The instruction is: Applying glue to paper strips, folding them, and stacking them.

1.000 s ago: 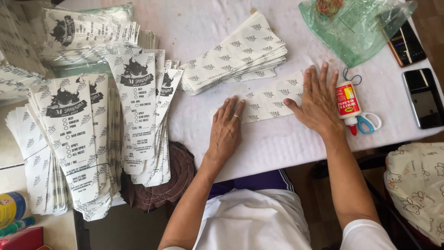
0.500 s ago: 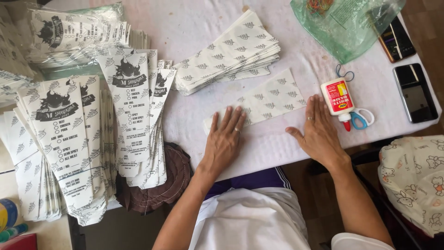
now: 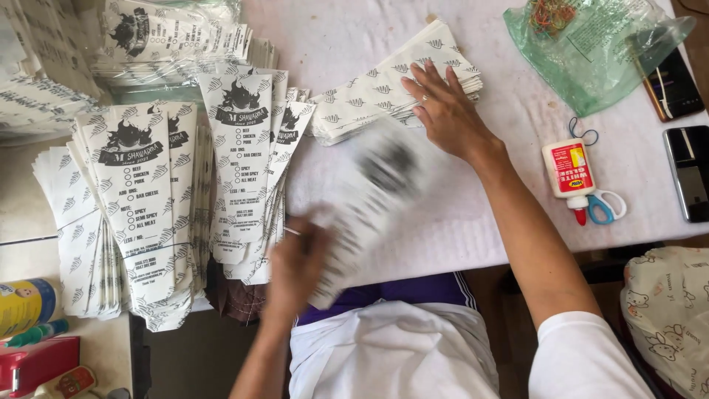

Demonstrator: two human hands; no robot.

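Left hand (image 3: pixel 295 270): closed on blurred paper sleeve (image 3: pixel 369 199), gripped at its 7 o'clock end.
Right hand (image 3: pixel 443 111): open, flat on paper stack (image 3: pixel 369 96).
Handling: light, floppy, creases easily.

I see open white tablecloth (image 3: pixel 473 214) in the middle of the table, between my right hand (image 3: pixel 443 111) and the table's near edge; a hand can pass freely there. My left hand (image 3: pixel 295 266) holds a blurred paper sleeve (image 3: pixel 369 199) that cuts across the left part of this gap. Further left, overlapping rows of printed sleeves (image 3: pixel 192 192) fill the surface right to the edge, leaving no bare spot. The flat stack of patterned sheets (image 3: pixel 384 89) under my right hand blocks the far centre. To the right, a glue bottle (image 3: pixel 570 174) and scissors (image 3: pixel 605 207) lie close together, with two phones (image 3: pixel 690 177) and a green plastic bag (image 3: pixel 591 44) crowding the far corner
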